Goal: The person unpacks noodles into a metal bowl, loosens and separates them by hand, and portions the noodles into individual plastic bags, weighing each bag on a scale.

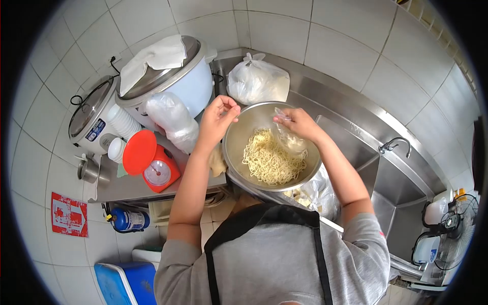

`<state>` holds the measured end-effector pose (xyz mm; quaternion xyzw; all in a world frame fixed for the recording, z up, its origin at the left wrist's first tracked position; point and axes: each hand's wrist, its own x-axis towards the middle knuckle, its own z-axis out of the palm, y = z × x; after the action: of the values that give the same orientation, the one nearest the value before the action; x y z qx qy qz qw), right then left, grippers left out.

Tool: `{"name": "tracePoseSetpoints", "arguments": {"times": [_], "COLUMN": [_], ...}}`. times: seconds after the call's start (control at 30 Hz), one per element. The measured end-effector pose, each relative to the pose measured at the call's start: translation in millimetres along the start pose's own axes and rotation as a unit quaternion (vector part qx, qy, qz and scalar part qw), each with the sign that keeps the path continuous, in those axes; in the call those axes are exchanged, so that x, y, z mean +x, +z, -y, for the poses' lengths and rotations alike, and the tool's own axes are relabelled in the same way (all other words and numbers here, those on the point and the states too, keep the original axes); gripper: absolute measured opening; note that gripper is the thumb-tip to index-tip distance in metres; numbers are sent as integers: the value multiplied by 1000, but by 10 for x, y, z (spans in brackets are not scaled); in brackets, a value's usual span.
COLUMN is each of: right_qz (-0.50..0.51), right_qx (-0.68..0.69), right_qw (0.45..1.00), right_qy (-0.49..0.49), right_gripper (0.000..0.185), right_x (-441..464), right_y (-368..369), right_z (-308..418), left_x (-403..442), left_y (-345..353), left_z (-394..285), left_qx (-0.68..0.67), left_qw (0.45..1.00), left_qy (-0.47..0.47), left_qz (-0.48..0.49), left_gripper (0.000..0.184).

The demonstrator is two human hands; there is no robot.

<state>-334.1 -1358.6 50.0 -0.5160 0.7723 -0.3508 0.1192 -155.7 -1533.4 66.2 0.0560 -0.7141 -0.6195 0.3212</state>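
A wide metal bowl (235, 165) holds a heap of pale yellow noodles (272, 160). Over the bowl's right side, my right hand (296, 123) pinches the top of a small clear plastic bag (288, 140), which hangs down onto the noodles. At the bowl's upper left edge my left hand (219, 119) is raised, its thumb and fingertips drawn together; whatever they may hold is too small to make out. Beyond the bowl lies a knotted white plastic bag (258, 80). Another clear bag with pale contents (317, 195) rests below the bowl's right side.
On the left counter stand a red kitchen scale (161, 175), stacked white cups (122, 122), a large cooker (189, 84) under a white cloth and rolled clear bags (173, 119). A steel sink (351, 145) with a faucet (396, 145) is at right.
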Motion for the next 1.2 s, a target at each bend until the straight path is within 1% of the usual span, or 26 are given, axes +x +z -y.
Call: {"name": "tracePoseSetpoints", "arguments": {"times": [0.03, 0.13, 0.17, 0.27, 0.3, 0.37, 0.43, 0.47, 0.5, 0.53, 0.57, 0.6, 0.63, 0.67, 0.73, 0.8, 0.83, 0.87, 0.9, 0.93, 0.97, 1.03, 1.13, 1.17, 1.2], "right_qz": [-43, -96, -122, 24, 15, -42, -89, -34, 21, 75, 81, 82, 87, 96, 118, 136, 147, 135, 124, 113, 108, 100, 44, 12, -20], "right_qx": [82, 158, 238, 123, 112, 141, 163, 119, 78, 36, 69, 69, 72, 86, 99, 90, 101, 103, 105, 108, 101, 87, 23, 3, -18], "right_qw": [996, 982, 963, 992, 994, 987, 979, 988, 992, 990, 987, 982, 976, 970, 958, 950, 950, 955, 960, 964, 968, 974, 971, 968, 963], "right_qy": [-1, -42, -26, 8, 4, -58, -81, -92, -99, -110, -123, -155, -184, -204, -241, -268, -257, -244, -230, -215, -204, -185, -235, -251, -267], "right_gripper": [33, 43, 50, 49, 49, 49, 49, 47, 45, 43, 46, 46, 46, 47, 48, 48, 49, 49, 49, 50, 49, 48, 40, 37, 35], "right_x": [97, 139, 111, 159, 125, 115, 40, 77, 104, 112, 76, 125, 148, 107, 205, 264, 241, 227, 217, 209, 207, 218, 179, 171, 143], "right_y": [184, -86, -122, 68, 22, -180, -205, -146, -44, 26, 32, -42, -63, -11, -13, 14, 24, 26, 31, 40, 47, 55, 82, 112, 167], "right_z": [-333, -172, -67, -202, -146, 59, 147, 112, 119, 140, 159, 271, 372, 458, 601, 701, 750, 762, 763, 754, 725, 646, 552, 511, 462], "left_x": [-14, -19, -30, -4, -37, 38, 37, 38, 93, 44, 48, 121, 109, 58, 40, -37, -30, 0, 32, 40, 24, -19, 5, -4, -35], "left_y": [-3, -32, -36, -44, -67, -86, -19, 7, -11, -5, -13, -1, 46, 95, 336, 551, 631, 655, 652, 686, 737, 868, 924, 972, 1030], "left_z": [0, 116, 163, 246, 295, 390, 348, 345, 395, 441, 462, 467, 474, 500, 250, 223, 215, 396, 731, 804, 883, 773, 931, 1064, 1253], "left_qx": [-10, -9, -4, -19, 5, 48, -1, -25, -31, 21, 75, 129, 179, 199, 242, 212, 197, 143, 87, 30, -9, -87, -14, 15, 43], "left_qw": [1000, 1000, 1000, 996, 995, 990, 986, 983, 971, 963, 950, 935, 918, 907, 871, 895, 906, 929, 945, 954, 959, 963, 972, 986, 993], "left_qy": [-6, -14, -12, -54, -50, -21, -48, -63, -83, -68, -47, -15, 12, -53, -174, -213, -226, -166, -106, -47, -63, -94, -130, -60, 11], "left_qz": [4, 21, 21, 64, 89, 130, 158, 172, 220, 260, 299, 331, 353, 368, 390, 330, 298, 298, 297, 293, 276, 239, 195, 153, 110], "left_gripper": [10, 9, 9, 13, 15, 21, 27, 30, 52, 61, 70, 79, 83, 79, 71, 62, 58, 49, 40, 32, 25, 15, 12, 16, 24]}}
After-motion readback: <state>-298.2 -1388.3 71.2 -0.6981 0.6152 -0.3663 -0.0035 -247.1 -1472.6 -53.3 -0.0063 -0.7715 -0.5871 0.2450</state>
